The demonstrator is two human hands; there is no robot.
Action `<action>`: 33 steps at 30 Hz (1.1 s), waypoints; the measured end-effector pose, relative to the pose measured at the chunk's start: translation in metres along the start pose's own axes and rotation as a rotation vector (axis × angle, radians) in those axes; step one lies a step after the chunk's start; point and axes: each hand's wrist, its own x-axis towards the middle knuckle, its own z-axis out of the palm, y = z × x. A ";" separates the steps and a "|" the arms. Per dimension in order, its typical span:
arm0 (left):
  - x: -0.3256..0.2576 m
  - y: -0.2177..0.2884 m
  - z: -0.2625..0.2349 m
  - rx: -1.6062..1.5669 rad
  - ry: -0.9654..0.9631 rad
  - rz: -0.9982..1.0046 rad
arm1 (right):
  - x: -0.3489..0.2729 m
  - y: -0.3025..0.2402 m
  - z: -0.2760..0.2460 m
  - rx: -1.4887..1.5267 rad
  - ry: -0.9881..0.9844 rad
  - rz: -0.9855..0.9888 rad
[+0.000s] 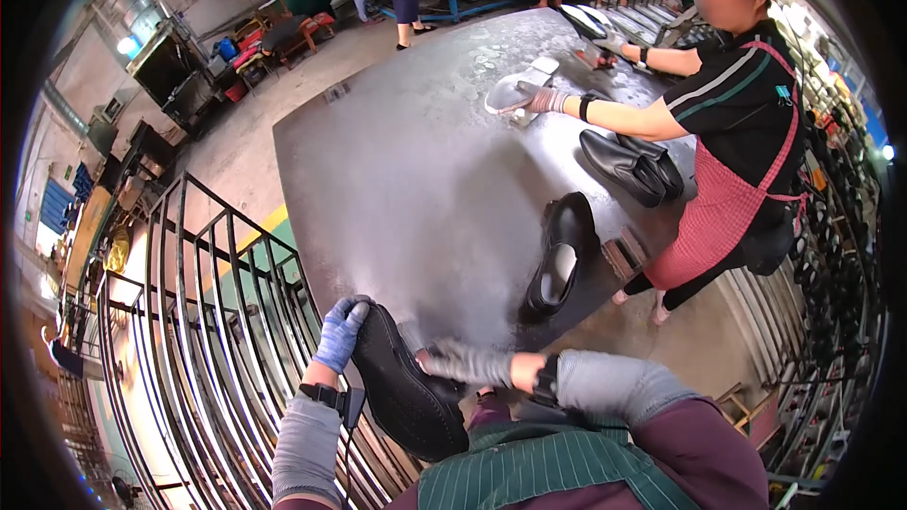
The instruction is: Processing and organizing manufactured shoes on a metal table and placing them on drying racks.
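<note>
A black shoe (402, 397) is tilted up in front of me at the near edge of the metal table, its dark sole toward me. In a blue-grey glove, my left hand (342, 332) grips one end of it, fingers wrapped over the edge. My right hand (468, 362), in a grey glove, is at the shoe's right side. Motion smears its fingers, so whether it holds anything does not show. To the right, a pair of black shoes (578, 227) lies on the table.
The large grey metal table (397, 161) stretches ahead. Black metal racks (203, 293) stand close on my left. Across the table's right side, a co-worker in a red checked apron (718, 208) holds a pale shoe-shaped piece (505, 94), beside more black shoes (628, 168).
</note>
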 end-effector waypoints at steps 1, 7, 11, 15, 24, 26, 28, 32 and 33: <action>0.005 -0.001 0.001 -0.049 -0.033 -0.014 | 0.021 -0.009 -0.002 0.067 0.100 -0.231; -0.014 -0.018 0.003 -0.012 -0.147 0.176 | 0.102 -0.051 0.021 -0.072 0.306 -0.406; -0.021 -0.034 -0.004 -0.184 -0.198 0.094 | 0.111 -0.057 0.029 0.095 0.180 -0.552; -0.012 -0.046 -0.001 -0.561 -0.086 -0.012 | 0.118 -0.051 0.026 0.261 0.084 -0.542; -0.019 -0.009 0.025 -0.483 -0.109 0.072 | 0.069 -0.070 0.049 0.509 0.287 -0.650; -0.032 0.004 0.027 -0.460 -0.106 0.167 | 0.052 -0.072 0.054 0.496 0.262 -0.600; -0.047 0.012 0.030 -0.336 -0.009 0.180 | 0.041 -0.073 0.054 0.397 0.298 -0.823; -0.060 0.019 0.038 -0.324 0.059 0.112 | 0.035 -0.070 0.050 0.125 0.333 -0.802; -0.060 0.022 0.039 -0.280 0.149 0.134 | 0.035 -0.068 0.048 0.031 0.420 -0.783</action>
